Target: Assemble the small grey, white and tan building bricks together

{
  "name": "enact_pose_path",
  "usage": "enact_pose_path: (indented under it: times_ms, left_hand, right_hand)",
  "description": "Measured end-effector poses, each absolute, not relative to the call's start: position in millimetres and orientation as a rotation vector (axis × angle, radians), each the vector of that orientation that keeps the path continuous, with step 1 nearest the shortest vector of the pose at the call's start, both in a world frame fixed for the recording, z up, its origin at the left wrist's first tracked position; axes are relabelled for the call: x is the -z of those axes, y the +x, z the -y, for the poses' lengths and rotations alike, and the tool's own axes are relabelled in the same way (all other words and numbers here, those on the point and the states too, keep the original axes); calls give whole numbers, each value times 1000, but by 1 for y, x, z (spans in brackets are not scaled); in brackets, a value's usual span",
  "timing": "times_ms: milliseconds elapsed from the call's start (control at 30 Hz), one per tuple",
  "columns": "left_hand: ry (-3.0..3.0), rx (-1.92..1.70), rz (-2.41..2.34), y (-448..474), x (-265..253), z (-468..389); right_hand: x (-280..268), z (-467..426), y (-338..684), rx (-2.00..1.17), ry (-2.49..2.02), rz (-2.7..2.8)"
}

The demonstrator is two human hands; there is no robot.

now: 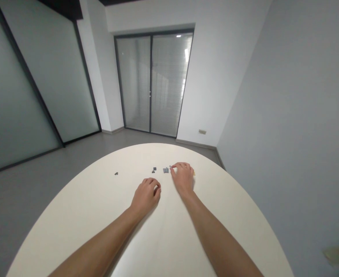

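Note:
My right hand (pixel 183 176) reaches over the far part of the table, thumb and index finger closed at a tiny grey piece (pixel 170 166). Just left of those fingertips lies a small cluster of grey pieces (pixel 166 170). Something yellowish (pixel 194 173) shows in part behind the right hand's outer side. Nearer to me, my left hand (pixel 146 195) rests on the table with its fingers curled and the thumb and index tips together; whether anything is between them is hidden. Beyond it lie a dark square piece (pixel 154 168) and a smaller dark piece (pixel 153 172).
A round cream-white table (pixel 100 215) fills the foreground. Another small dark piece (pixel 116 173) lies apart on its left side. Past the table's far edge are a grey floor (pixel 111 143), a glass double door (pixel 150 82) and white walls. Frosted glass panels (pixel 48 73) stand to the left.

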State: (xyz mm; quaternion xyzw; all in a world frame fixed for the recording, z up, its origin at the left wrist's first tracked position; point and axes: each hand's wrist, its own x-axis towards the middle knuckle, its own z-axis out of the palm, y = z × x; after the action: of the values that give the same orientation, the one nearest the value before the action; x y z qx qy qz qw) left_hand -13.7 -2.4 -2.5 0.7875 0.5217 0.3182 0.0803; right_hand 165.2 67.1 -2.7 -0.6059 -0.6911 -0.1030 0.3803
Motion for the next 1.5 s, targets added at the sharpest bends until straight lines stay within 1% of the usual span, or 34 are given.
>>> enact_pose_path:
  times_ms: [367,667,1500]
  left_hand:
    - [2344,-933,-1561,-14,2,3]
    - [2365,-930,-1556,-15,4,2]
    - [2379,-918,-1568,-15,3,3]
  right_hand:
    - [9,-74,164,211,-1656,1783]
    - [14,-79,165,288,-1606,1781]
    - [-1,-67,159,167,-1743,1875]
